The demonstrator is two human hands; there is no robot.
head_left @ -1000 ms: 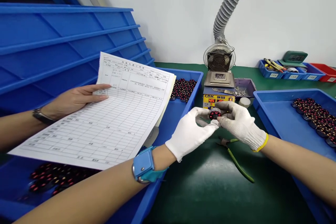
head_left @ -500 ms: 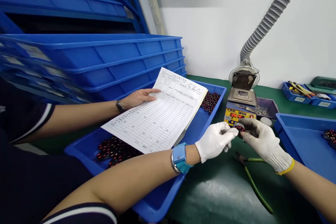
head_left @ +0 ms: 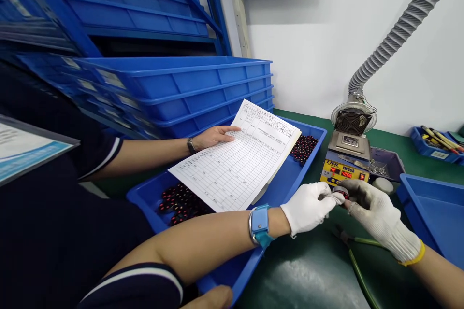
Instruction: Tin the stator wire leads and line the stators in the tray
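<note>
My left hand [head_left: 310,207], in a white glove with a blue wrist strap above it, pinches one side of a small round black part [head_left: 340,192]. My right hand [head_left: 379,215], in a knitted glove with a yellow cuff, grips the other side of that part. Both hands hold it just in front of a yellow-faced soldering unit [head_left: 344,172] with red digits. Below them, green-handled pliers [head_left: 357,270] lie on the green table. Fingertips partly cover the part.
Another person's hand [head_left: 215,137] holds a printed form [head_left: 237,159] over a blue tray [head_left: 277,174] of round black parts. Stacked blue bins [head_left: 199,79] stand behind. A second blue tray [head_left: 431,217] is at right. A grey duct [head_left: 398,24] rises above the unit.
The view has shifted, so most things appear further right and slightly lower. A hand has appeared at the bottom edge, and a card or board at the far left. Both my hands still hold the part.
</note>
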